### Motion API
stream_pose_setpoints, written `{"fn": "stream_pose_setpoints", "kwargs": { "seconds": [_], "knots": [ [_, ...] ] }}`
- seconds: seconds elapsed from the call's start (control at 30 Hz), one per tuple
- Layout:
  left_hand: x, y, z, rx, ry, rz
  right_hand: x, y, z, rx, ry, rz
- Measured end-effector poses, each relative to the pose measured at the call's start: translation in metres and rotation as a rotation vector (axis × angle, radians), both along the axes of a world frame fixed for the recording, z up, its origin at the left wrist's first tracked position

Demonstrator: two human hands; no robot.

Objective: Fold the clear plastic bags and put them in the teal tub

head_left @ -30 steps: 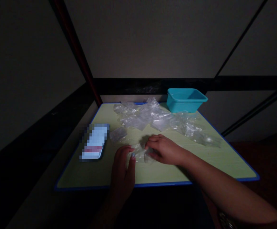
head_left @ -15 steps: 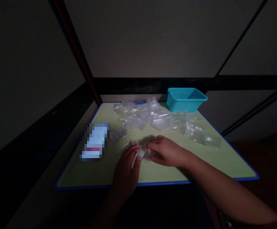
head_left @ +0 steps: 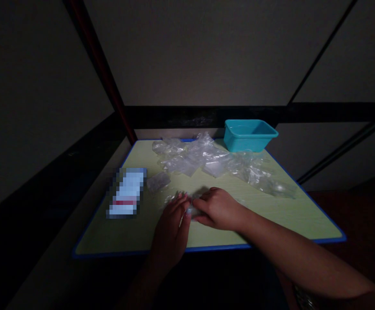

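Note:
Near the front of the table, a clear plastic bag (head_left: 170,199) lies mostly covered by my two hands. My left hand (head_left: 173,224) presses on it, fingers closed over the plastic and thumb pointing forward. Beside it on the right, my right hand (head_left: 219,209) is curled palm down, its fingers pinching the plastic close to my left fingertips. A small folded plastic packet (head_left: 158,181) rests just beyond my left hand. Farther back, several crumpled clear bags (head_left: 207,157) spread across the table.
A turquoise basket (head_left: 250,142) stands at the back right corner. A phone-like object (head_left: 127,192), pixelated, lies along the left side. The pale green table (head_left: 123,237) has a blue edge, and walls rise behind it.
My right hand has moved a little left and nearer to me, closing the gap to my left fingertips. My left hand is almost unchanged.

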State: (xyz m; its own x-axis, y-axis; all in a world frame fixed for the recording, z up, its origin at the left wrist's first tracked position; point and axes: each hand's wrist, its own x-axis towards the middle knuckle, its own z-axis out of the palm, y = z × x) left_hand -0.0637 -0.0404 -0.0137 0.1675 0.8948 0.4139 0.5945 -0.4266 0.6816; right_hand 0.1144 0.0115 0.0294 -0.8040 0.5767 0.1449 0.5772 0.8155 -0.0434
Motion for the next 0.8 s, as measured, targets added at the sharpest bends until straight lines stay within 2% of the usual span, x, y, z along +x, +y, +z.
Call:
{"fn": "stream_pose_setpoints", "kwargs": {
  "seconds": [0.17, 0.3, 0.43, 0.57, 0.67, 0.8],
  "knots": [
    [0.000, 0.000, 0.004, -0.005, 0.152, -0.084, 0.009, 0.005, 0.009, -0.105, 0.071, 0.013],
    [0.001, 0.000, 0.003, 0.011, 0.231, -0.108, 0.013, 0.006, 0.016, -0.141, 0.049, 0.008],
    [0.002, 0.000, 0.002, 0.044, 0.270, -0.103, 0.022, 0.003, 0.023, -0.126, 0.033, -0.039],
    [0.002, 0.000, 0.003, 0.052, 0.281, -0.095, 0.045, 0.000, 0.027, -0.122, 0.043, -0.129],
    [0.002, 0.001, 0.003, 0.058, 0.282, -0.086, 0.069, 0.000, 0.024, -0.134, 0.114, -0.192],
    [0.002, 0.000, 0.003, 0.078, 0.306, -0.101, 0.097, 0.002, 0.010, -0.208, 0.305, -0.220]
  ]
}}
